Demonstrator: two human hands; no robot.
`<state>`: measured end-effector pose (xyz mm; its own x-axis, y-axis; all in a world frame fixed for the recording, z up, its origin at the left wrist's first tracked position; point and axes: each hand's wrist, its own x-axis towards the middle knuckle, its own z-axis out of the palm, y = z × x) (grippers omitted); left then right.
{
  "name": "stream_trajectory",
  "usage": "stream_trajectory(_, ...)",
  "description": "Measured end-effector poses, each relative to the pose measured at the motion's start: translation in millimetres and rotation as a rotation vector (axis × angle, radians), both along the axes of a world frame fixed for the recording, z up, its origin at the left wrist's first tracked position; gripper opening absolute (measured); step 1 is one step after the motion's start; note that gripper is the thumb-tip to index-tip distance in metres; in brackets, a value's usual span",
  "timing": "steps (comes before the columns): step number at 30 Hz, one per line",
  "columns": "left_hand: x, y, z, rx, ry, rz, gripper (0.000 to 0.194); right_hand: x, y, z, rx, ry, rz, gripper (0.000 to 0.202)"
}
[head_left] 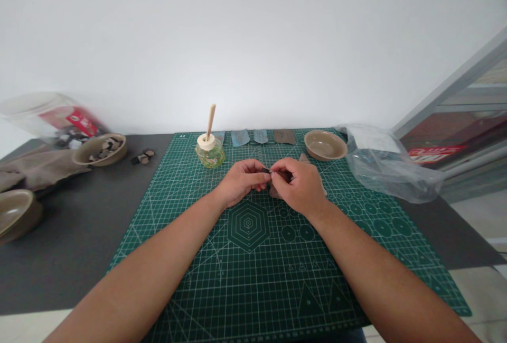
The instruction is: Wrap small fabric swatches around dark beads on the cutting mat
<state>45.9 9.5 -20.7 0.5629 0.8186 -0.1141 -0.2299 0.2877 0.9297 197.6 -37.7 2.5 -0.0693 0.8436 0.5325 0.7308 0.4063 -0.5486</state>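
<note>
Over the upper middle of the green cutting mat point(206, 258), my left hand point(244, 180) and my right hand point(298, 182) meet fingertip to fingertip. Both pinch a small dark piece point(266, 170), mostly hidden by the fingers. A brownish cloth point(274, 192) lies partly under and behind my right hand. To the left of the hands stands a glass jar point(212, 155) of yellow-green content with a wooden stick point(210, 121) upright in its pale lid. Blue cloth pieces point(240, 137) and a brown cloth piece point(284, 136) lie along the mat's far edge.
A beige bowl point(325, 145) and a clear plastic bag point(390, 166) sit at the back right. On the left are a bowl of small pieces point(99, 150), loose dark pieces point(143, 157), grey-brown cloth point(43, 169), another bowl point(18, 213) and a tipped clear container point(39, 116).
</note>
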Motion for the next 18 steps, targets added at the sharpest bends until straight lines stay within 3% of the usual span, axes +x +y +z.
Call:
stream_trajectory(6, -0.2, -0.2, 0.5, -0.012, -0.019, 0.003, 0.021, 0.3, 0.1, 2.2, -0.019, -0.004, -0.021, 0.009)
stream_trajectory(13, -0.3, 0.5, 0.4, -0.033, -0.033, 0.022, 0.023, 7.1, 8.4, -2.4, -0.183, -0.1, -0.16, 0.011)
stream_trajectory(18, -0.1, 1.4, -2.1, -0.022, -0.051, 0.021, 0.024, 7.5, 11.2, -5.9, -0.027, -0.076, -0.1, 0.02)
